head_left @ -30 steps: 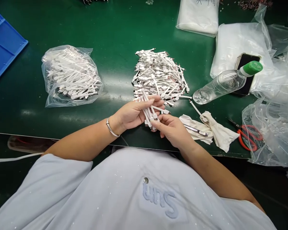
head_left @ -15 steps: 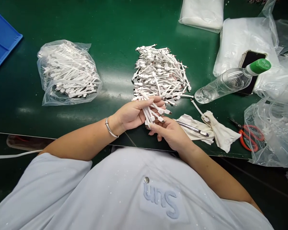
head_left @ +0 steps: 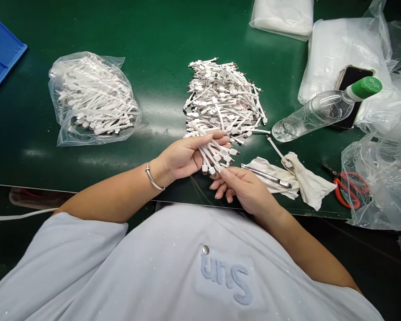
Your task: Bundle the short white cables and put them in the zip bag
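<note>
A fanned bunch of short white USB cables (head_left: 215, 156) is in my left hand (head_left: 183, 159), its thumb clamped across them and its fingers underneath. The plugs point down and to the right. My right hand (head_left: 245, 185) is closed in a pinch at the lower right of the bunch, with thumb and index finger on one cable's plug end. Its other fingers curl loosely. Just beyond my hands lies a loose pile of the same white cables (head_left: 222, 96) on the green table.
A clear bag packed with cables (head_left: 95, 96) lies to the left, near a blue tray (head_left: 2, 53). On the right are a bottle (head_left: 317, 113), a phone (head_left: 349, 91), metal tweezers (head_left: 267, 176), white cloth (head_left: 312, 183), red-handled scissors (head_left: 349, 189) and plastic bags (head_left: 347, 53).
The cables in my left hand are spread wider, with more plugs showing. My right hand has shifted slightly right and down along the bunch.
</note>
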Demonstrator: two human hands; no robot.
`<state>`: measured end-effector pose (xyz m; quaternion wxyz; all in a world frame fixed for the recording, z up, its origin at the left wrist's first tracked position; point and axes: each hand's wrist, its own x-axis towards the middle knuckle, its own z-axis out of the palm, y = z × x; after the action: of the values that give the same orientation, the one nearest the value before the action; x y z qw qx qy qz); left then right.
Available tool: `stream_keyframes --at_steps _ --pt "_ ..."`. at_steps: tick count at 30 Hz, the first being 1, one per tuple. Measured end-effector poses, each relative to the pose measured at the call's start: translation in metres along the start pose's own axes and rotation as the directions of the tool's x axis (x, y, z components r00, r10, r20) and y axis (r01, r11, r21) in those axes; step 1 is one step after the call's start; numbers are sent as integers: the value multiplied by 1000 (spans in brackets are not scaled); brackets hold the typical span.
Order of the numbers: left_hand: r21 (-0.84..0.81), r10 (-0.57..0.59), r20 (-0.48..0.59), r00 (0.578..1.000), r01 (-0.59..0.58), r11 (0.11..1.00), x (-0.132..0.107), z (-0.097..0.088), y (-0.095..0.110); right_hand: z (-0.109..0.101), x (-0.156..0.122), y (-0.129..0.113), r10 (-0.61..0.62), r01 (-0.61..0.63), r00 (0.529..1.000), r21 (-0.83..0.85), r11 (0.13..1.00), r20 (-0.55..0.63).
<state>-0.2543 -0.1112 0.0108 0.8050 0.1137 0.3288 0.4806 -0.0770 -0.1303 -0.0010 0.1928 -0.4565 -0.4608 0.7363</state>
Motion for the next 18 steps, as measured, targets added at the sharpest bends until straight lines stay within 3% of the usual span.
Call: stream_keyframes --at_steps 5,18 --pt "9 12 -22 1000 -12 1000 -1 3 -1 -1 -9 -2 24 -22 1000 -77 997 17" --pt "9 18 -29 999 -18 1000 -3 6 1 5 -2 1 19 -18 999 -48 999 28"
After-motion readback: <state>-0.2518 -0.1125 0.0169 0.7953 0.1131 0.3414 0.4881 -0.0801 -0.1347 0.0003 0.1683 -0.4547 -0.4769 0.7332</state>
